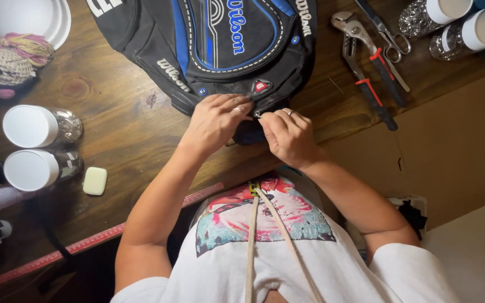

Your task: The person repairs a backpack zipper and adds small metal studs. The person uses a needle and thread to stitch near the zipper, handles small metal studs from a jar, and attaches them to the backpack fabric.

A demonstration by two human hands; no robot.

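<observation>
Both hands pinch the near edge of the black-and-blue bag point(214, 45), lying at twelve o'clock on the wooden table point(124, 134). The left hand point(217, 120) and right hand point(288, 136) (fingertips nearly touching) grip its fabric; pliers point(366, 67) lie at two o'clock.

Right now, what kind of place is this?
Likely a home hobby or repair bench: a dark wooden table with red-handled pliers, white-capped clear jars, and both hands, left hand and right hand, on a black-and-blue sports bag.

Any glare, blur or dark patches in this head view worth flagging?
Head view: sharp overall, hands crisp; warm light; glare on the white jar lids; lower left under the table edge falls into shadow; black bag keeps its detail; slight wide-angle bend at the edges.
</observation>
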